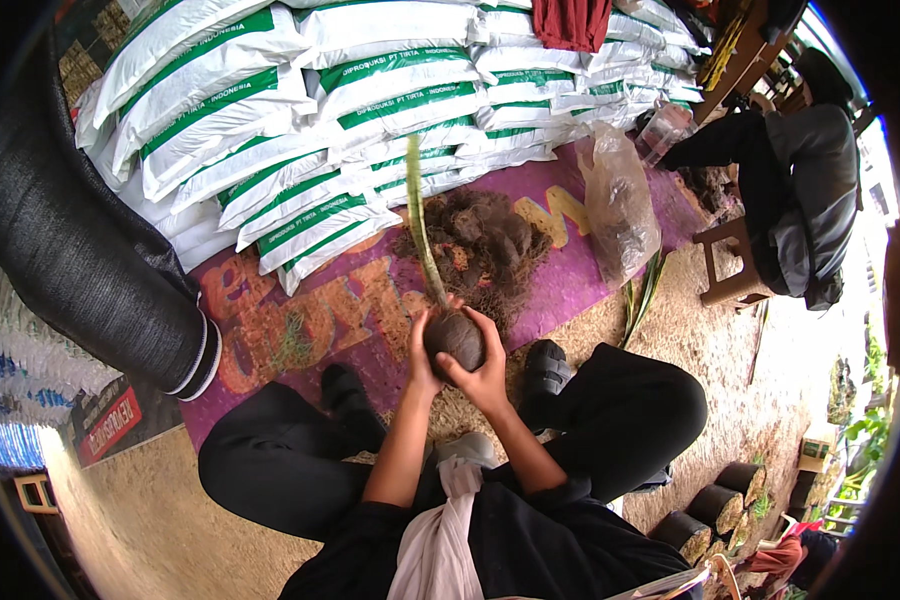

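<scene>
Between my knees I hold a potted-less plant, a round dark brown root ball [456,342] with one long, narrow green leaf [416,205] rising from it. My left hand [425,355] is wrapped round the ball's left side. Around its right side and lower front curls my right hand [482,368], with the thumb across the front. Just beyond the ball lies a heap of dark brown fibre and clumps [480,235] on a purple printed sheet [590,290].
Stacked white and green sacks [400,80] line the far side. A crumpled clear plastic bag [620,205] stands right of the heap, near a seated person [805,190] on a brown stool [727,262]. A big black roll [80,220] is at left; black plant pots [715,508] sit lower right.
</scene>
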Available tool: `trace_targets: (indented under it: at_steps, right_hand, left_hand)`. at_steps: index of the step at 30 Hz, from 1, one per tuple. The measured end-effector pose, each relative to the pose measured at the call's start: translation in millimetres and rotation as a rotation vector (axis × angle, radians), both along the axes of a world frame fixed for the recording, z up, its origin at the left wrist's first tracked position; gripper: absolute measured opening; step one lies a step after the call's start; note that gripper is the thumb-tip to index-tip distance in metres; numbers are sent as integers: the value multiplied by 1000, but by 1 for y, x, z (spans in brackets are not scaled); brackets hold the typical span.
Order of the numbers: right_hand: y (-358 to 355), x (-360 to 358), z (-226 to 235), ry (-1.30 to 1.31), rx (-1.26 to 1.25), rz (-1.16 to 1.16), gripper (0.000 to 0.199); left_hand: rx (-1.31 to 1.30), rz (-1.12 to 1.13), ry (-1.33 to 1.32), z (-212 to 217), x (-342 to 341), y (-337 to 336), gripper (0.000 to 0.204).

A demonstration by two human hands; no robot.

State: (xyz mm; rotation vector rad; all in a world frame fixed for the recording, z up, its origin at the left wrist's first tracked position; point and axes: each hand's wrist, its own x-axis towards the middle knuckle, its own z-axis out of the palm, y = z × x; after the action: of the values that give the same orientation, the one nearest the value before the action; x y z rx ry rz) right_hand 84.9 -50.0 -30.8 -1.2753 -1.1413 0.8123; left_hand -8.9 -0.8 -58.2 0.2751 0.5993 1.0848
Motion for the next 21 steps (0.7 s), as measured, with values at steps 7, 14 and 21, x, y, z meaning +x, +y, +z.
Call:
trace_targets:
  at_steps: [7,14,21]
  right_hand:
    - [-3,-3,7,-577,134,-108,65]
    - [1,-6,-2,-479,18,-41,63]
    - [11,3,-6,410,-173,-96,72]
  left_hand:
    - [-172,-59,62,-3,-11,-7,36]
    - [-240,-100,102,-7,-20,0,36]
    - [41,-21,523,21,-14,-1,54]
